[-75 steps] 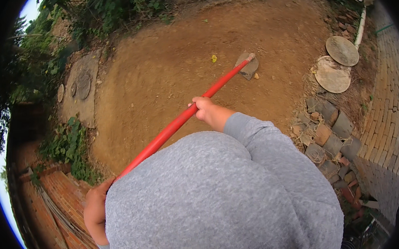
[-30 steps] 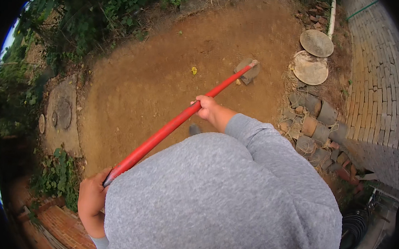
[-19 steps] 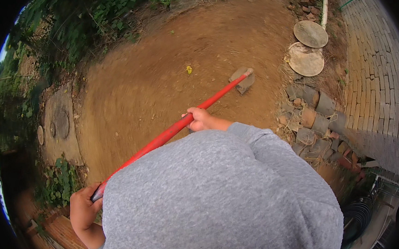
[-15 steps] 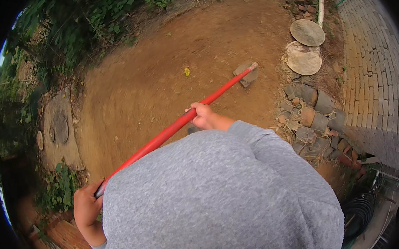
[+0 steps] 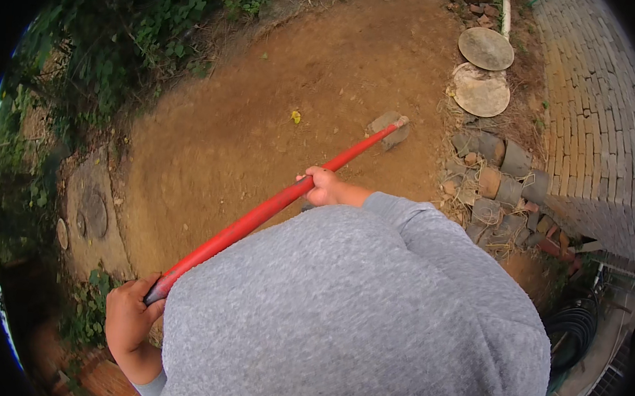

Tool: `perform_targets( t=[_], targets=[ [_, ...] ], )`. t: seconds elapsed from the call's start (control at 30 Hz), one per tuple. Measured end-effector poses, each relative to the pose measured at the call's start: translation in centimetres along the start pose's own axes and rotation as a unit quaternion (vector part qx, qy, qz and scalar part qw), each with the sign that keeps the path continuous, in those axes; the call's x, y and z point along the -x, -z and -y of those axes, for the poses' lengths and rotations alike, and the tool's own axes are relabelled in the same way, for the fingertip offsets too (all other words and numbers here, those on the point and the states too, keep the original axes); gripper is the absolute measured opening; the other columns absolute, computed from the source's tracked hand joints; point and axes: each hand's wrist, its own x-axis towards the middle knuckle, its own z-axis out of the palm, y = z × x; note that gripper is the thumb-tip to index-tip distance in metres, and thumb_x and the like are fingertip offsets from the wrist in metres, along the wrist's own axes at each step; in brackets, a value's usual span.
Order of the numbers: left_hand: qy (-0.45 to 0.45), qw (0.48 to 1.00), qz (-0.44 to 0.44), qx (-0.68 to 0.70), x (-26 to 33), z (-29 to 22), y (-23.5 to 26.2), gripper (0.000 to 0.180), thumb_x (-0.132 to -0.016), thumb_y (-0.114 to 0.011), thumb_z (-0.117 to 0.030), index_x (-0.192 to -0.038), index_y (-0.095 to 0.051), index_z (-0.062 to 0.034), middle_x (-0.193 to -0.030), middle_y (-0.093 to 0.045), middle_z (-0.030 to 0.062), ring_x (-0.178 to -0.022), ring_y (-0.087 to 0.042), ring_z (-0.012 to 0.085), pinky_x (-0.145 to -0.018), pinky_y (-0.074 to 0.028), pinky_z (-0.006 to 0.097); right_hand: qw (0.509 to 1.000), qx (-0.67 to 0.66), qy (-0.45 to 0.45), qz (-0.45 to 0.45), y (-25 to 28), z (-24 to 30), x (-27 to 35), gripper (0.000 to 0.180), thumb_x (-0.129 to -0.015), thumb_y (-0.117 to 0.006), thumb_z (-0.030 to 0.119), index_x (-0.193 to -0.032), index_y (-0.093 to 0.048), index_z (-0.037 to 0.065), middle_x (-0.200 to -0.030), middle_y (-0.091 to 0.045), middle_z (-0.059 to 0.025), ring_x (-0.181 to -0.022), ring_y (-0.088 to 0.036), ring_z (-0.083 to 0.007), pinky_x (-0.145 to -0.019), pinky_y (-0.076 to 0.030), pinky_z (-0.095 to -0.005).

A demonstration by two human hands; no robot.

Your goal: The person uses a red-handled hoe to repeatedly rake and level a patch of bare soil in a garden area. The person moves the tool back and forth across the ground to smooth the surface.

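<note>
A hoe with a long red handle [image 5: 242,226] slants across my front, from lower left to upper right. At its far end the grey, dirt-dulled blade [image 5: 383,122] is at the brown soil; whether it touches cannot be told. My left hand [image 5: 131,316] is closed around the dark butt end of the handle, beside my grey top. Farther up, my right hand [image 5: 323,187] wraps round the middle of the handle. My top hides part of the right forearm and the ground below it.
Bare dirt [image 5: 211,139] carries a yellow leaf [image 5: 296,117]. Green bushes [image 5: 122,44] border the left, near a concrete slab [image 5: 87,233]. Rightward lie two round lids [image 5: 485,48], stacked roof tiles [image 5: 507,174], a brick path [image 5: 595,122] and a coiled black hose [image 5: 571,337].
The hoe's blade end has dropped a little toward me and its face has turned. My left hand has shifted slightly left and up with the butt end; my right hand has barely moved.
</note>
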Motion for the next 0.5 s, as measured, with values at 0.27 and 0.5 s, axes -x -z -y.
perform_targets(
  t=[0.27,0.5],
  targets=[
    [0.07,0.99,-0.016,0.119,2.0,0.2,-1.3,0.037,-0.063,-0.075,-0.01,-0.099,-0.069,-0.0038,-0.078,-0.063,0.0207,-0.069,-0.063,0.0368,-0.062,-0.049,0.039,0.994,0.111,-0.01,0.017,-1.3,1.5,1.5,0.02,-0.093,-0.049,0.007,-0.11,-0.039,0.008,-0.097,-0.05,-0.0134,-0.088,-0.056,-0.0281,-0.083,-0.051,-0.0555],
    [0.107,0.976,-0.061,0.178,0.2,-3.8,-2.7,0.035,-0.068,-0.072,-0.01,-0.102,-0.069,-0.0026,-0.081,-0.064,0.0219,-0.072,-0.065,0.0367,-0.064,-0.051,0.037,0.992,0.099,0.046,0.063,-4.1,7.5,1.6,0.027,-0.092,-0.049,0.01,-0.116,-0.037,0.005,-0.098,-0.053,-0.0182,-0.087,-0.057,-0.0312,-0.079,-0.052,-0.0577]
  ],
)
